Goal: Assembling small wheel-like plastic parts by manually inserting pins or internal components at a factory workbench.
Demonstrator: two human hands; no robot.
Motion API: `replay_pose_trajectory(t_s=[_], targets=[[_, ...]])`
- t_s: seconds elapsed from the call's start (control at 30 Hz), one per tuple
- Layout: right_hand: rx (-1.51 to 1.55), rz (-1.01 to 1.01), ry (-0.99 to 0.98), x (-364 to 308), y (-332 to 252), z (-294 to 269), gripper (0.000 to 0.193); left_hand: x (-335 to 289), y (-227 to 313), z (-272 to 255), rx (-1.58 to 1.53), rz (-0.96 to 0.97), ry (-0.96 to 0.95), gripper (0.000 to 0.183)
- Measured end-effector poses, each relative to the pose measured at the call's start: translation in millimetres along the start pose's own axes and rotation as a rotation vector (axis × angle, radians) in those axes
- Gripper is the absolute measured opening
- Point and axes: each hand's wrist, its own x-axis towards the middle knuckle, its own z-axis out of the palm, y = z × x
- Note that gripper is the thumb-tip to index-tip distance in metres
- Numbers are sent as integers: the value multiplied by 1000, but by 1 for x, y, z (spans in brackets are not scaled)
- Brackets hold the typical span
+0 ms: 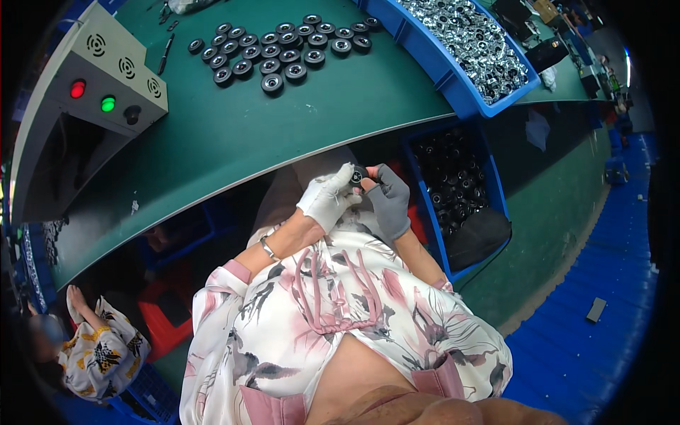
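Note:
In front of my lap, just off the table's near edge, a small black wheel (358,174) with a silver spoked hub is held between both hands. My left hand (324,200), in a white glove, pinches it from the left. From the right, my right hand (389,202) closes its bare fingertips on it, in a grey glove with cut-off fingers. The fingers cover part of the wheel's rim. Beyond the hands, many similar black wheels (271,85) lie loosely grouped on the green table (212,131).
A blue bin (489,111) of shiny silver parts rests on the table at the right. Below it, another blue bin (457,273) holds black parts. A grey machine box (145,92) with red and green lights stands left. At lower left sits another person (106,347).

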Motion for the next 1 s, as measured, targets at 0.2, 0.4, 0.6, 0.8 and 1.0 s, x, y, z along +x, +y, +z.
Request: replay_pose_trajectory(t_s=[0.2, 0.4, 0.6, 0.8, 1.0], targets=[[94, 89, 18, -5, -5, 1, 14, 3, -6, 4, 120, 163, 59, 32], [169, 137, 12, -9, -18, 1, 17, -4, -3, 13, 209, 277, 21, 33], [183, 151, 21, -9, 5, -5, 18, 4, -2, 5, -23, 81, -37, 34], [451, 302, 0, -15, -10, -1, 21, 6, -9, 2, 74, 182, 4, 36], [63, 214, 54, -17, -13, -1, 17, -2, -10, 16, 156, 186, 144, 33]])
